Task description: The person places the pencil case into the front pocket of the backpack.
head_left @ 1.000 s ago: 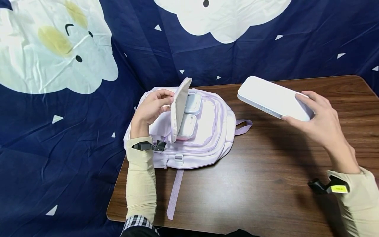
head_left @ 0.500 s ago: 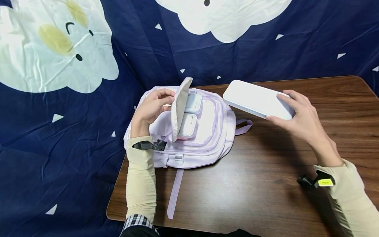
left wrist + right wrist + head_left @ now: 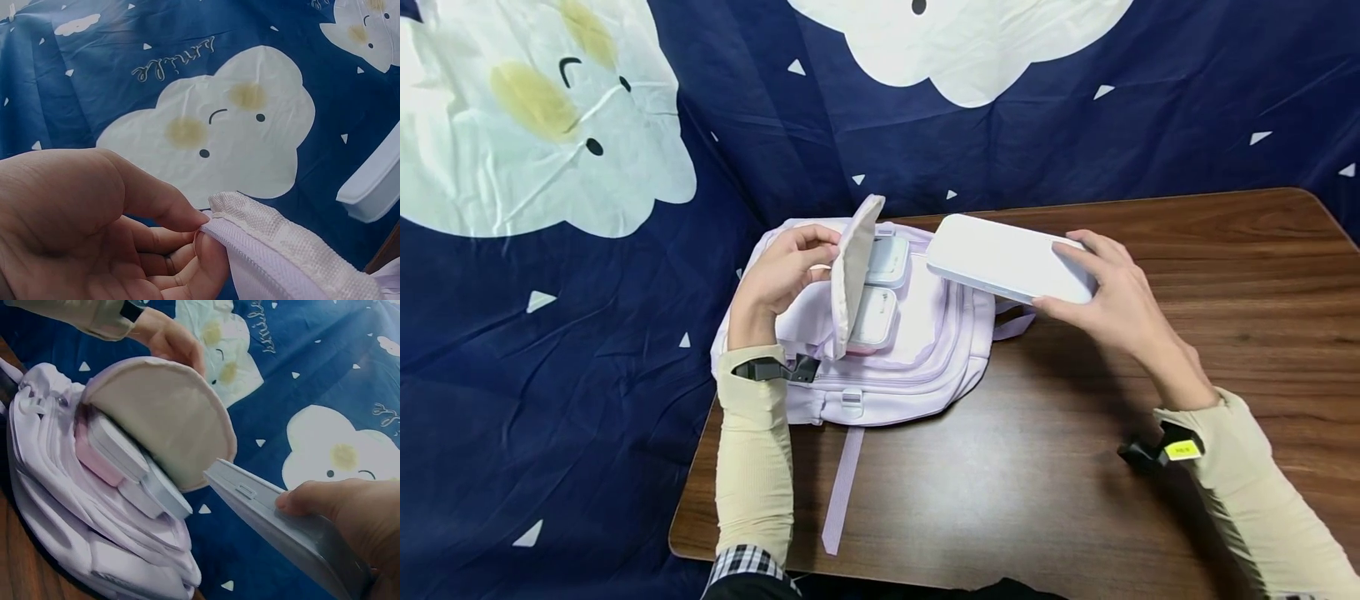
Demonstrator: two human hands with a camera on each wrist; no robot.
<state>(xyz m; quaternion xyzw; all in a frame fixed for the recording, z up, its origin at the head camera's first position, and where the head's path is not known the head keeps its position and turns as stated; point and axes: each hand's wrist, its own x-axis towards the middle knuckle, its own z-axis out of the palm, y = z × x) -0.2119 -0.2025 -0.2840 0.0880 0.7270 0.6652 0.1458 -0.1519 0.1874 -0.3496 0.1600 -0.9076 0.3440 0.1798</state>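
A pale lilac backpack [image 3: 955, 371] lies on the table with its front pocket unzipped. My left hand [image 3: 778, 279] pinches the zipped edge of the raised pocket flap [image 3: 169, 415] between thumb and fingers, as the left wrist view [image 3: 94, 219] of that hand also shows. Two small lidded boxes, one bluish [image 3: 889, 260] and one white-lidded with a pink base [image 3: 874, 318], sit in the pocket, partly behind the flap. My right hand [image 3: 1112, 292] grips one end of a long white case [image 3: 1007, 257] with rounded corners. The case hangs over the backpack's right part, apart from the flap; a small latch shows on its side.
The brown wooden table [image 3: 1000, 492] extends to the right. A lilac strap [image 3: 844, 492] trails toward the front edge, and a short loop [image 3: 1015, 325] sticks out at the bag's right. A dark blue cloud-print curtain [image 3: 910, 133] hangs behind and at left.
My right hand has carried the white case leftward and slightly down, from beside the backpack to over its right part. The left hand and flap have stayed in place.
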